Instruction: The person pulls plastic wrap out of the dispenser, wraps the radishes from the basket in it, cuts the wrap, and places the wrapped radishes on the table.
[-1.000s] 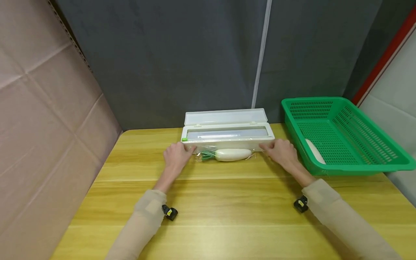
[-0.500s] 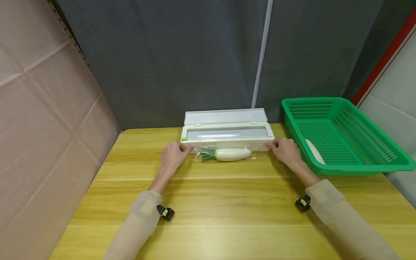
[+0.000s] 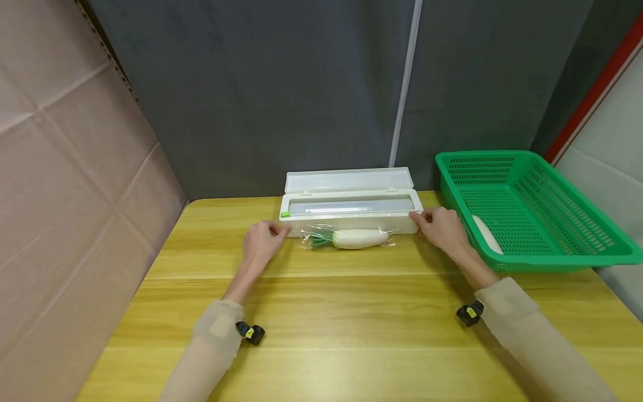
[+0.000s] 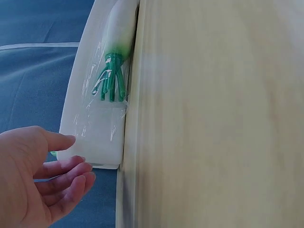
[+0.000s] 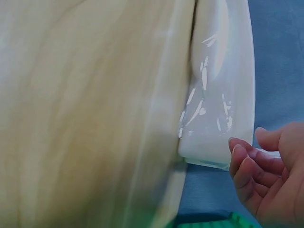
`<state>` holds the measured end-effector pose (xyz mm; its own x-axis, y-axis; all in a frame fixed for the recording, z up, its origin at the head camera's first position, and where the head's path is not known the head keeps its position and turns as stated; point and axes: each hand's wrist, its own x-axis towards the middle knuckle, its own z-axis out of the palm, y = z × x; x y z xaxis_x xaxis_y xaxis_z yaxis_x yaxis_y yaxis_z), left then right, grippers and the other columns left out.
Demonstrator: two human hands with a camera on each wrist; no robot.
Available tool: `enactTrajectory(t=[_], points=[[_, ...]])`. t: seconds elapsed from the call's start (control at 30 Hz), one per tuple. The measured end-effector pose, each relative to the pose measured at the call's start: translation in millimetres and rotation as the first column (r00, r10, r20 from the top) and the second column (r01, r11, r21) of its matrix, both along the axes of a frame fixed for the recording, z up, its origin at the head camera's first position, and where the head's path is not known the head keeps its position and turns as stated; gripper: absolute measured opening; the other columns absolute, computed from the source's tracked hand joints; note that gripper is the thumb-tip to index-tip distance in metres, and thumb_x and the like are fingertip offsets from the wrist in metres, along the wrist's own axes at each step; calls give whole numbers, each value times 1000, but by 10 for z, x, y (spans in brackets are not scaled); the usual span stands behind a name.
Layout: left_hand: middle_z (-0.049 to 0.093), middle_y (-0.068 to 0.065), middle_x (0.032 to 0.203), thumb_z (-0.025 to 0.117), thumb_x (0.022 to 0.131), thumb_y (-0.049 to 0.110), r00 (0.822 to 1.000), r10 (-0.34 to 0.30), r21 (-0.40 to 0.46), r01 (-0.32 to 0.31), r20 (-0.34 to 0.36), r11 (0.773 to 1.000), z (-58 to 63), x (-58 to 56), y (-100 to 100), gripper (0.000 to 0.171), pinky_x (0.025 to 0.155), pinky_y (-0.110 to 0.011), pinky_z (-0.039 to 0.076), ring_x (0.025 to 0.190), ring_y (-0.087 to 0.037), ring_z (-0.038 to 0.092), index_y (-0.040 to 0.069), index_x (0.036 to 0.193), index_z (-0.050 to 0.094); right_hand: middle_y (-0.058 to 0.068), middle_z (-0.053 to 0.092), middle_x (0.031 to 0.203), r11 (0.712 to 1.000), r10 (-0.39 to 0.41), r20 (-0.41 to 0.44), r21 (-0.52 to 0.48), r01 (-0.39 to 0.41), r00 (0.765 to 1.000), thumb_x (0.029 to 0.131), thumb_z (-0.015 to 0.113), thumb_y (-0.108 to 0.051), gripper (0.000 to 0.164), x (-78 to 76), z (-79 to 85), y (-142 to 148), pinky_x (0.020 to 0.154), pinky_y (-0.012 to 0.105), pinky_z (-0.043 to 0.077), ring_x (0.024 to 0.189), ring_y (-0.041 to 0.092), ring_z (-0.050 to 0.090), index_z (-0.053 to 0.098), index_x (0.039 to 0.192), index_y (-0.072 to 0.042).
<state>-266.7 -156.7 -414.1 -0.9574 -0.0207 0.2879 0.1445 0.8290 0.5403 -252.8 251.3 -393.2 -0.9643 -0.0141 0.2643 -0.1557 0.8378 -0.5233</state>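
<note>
In the head view a white cling film box [image 3: 404, 224] lies with its lid [image 3: 349, 180] raised and a green slider [image 3: 285, 214] at its left end. A white radish [image 3: 360, 239] with green stalks lies along its front, under clear cling film [image 5: 204, 107] that hangs over the box front. My left hand [image 3: 261, 241] is at the box's left front corner, fingers loosely bent and holding nothing in the left wrist view. At the right front corner is my right hand [image 3: 443, 229], thumb and fingertips apart in the right wrist view. Whether its fingertips touch the box, I cannot tell.
A green plastic basket [image 3: 562, 260] stands at the right, close to my right forearm, with another white radish [image 3: 487, 234] inside. The wooden table [image 3: 341, 324] reaches back to a dark grey partition [image 3: 261, 100]. A pinkish covered panel [image 3: 75, 195] borders the left side.
My left hand has drawn away to the left. The right hand has moved right and slightly up, to the box's upper front corner. The box and radish stay put.
</note>
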Motion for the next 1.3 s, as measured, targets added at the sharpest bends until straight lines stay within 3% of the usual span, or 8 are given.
enactTrajectory(t=[0.23, 0.5, 0.83, 1.03, 1.3], points=[[70, -13, 82, 76, 91, 30, 997, -14, 81, 20, -75, 997, 9, -2, -60, 28, 71, -41, 54, 75, -27, 65, 3, 86, 71, 1, 63, 62, 999, 30, -44, -23, -31, 999, 103, 59, -38, 44, -19, 81, -82, 54, 34, 34, 56, 20, 49, 70, 79, -3], [63, -21, 103, 74, 93, 22, 986, -78, 139, 99, -149, 985, 22, -1, -103, 30, 86, -44, 50, 96, -37, 60, -4, 104, 67, 6, 67, 70, 991, 104, -58, -76, -108, 993, 103, 59, -36, 40, -56, 146, -222, 56, 34, 40, 57, 18, 53, 71, 85, -3], [48, -22, 132, 69, 97, 36, 979, -188, 132, 197, -76, 972, 9, -69, -133, 56, 104, -52, 42, 122, -38, 48, -2, 136, 55, 8, 68, 76, 974, 206, -85, -77, -213, 975, 101, 62, -27, 29, -162, 225, -451, 59, 32, 45, 64, 19, 57, 72, 93, 0], [43, -15, 134, 69, 96, 41, 975, -215, 109, 220, -55, 969, -15, -125, -143, 58, 105, -52, 41, 126, -34, 42, 5, 140, 54, 9, 68, 81, 960, 270, -120, -49, -277, 955, 100, 64, -21, 24, -218, 241, -585, 67, 35, 46, 72, 22, 58, 72, 96, 1], [39, -17, 136, 71, 95, 42, 965, -258, 100, 261, -41, 960, -12, -184, -134, 61, 106, -55, 39, 129, -36, 39, 9, 142, 53, 12, 70, 89, 932, 349, -76, -80, -354, 934, 102, 62, -21, 25, -275, 291, -798, 73, 38, 50, 80, 25, 63, 71, 104, 2]])
